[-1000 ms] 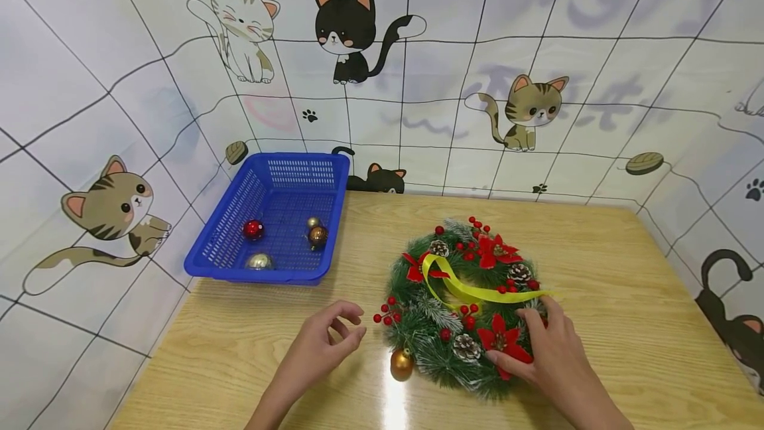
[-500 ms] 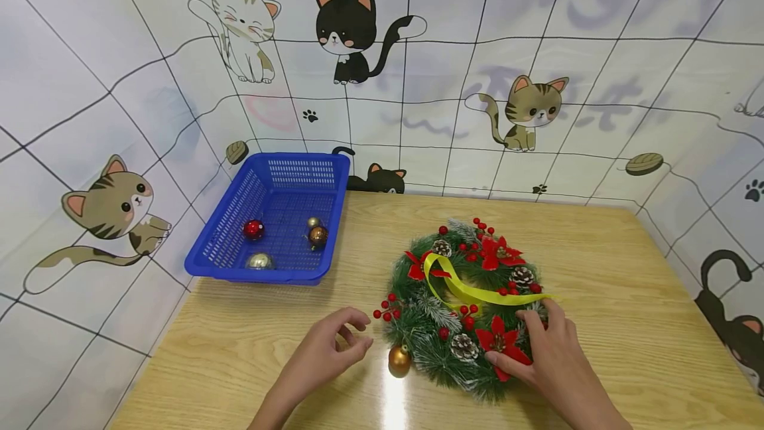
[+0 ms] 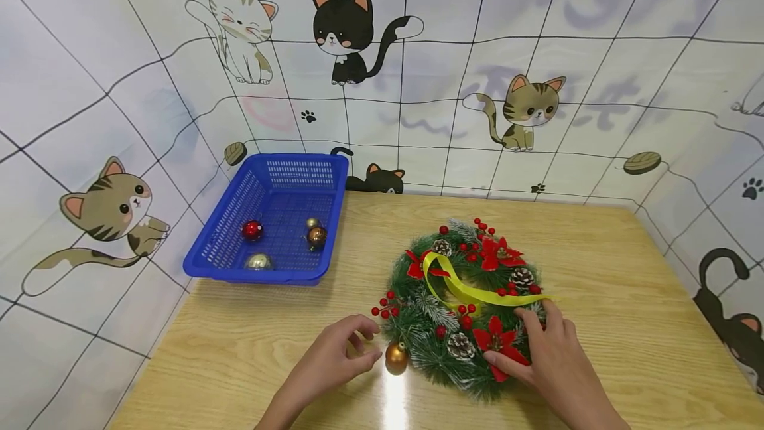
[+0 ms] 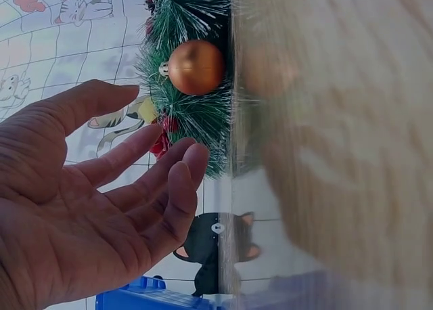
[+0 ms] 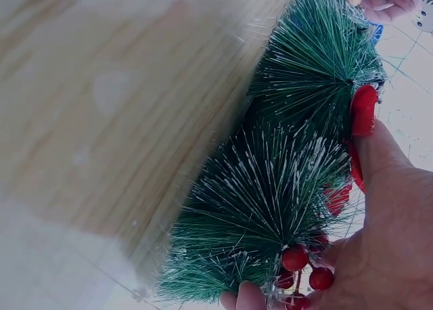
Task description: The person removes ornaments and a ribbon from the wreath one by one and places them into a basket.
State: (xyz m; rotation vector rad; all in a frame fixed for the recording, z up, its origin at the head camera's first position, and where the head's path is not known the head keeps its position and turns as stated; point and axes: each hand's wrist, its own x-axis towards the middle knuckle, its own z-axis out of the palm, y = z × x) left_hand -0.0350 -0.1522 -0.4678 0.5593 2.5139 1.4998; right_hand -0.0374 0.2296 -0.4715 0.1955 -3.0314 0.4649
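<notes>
Two hands flank the wreath (image 3: 432, 310) on the table (image 3: 597, 251): the left hand (image 3: 340, 354), loosely spread and holding nothing, has come closer to the gold bauble (image 3: 396, 358) since the earlier frame; the right hand (image 3: 546, 350) still grips the wreath's edge. The right wrist view alone shows its fingertips (image 5: 250, 296) curled beside berries (image 5: 321, 278).

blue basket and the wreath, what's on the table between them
In the head view, only bare tabletop lies between the blue basket and the wreath; the left hand is nearer the wearer, outside that stretch.
</notes>
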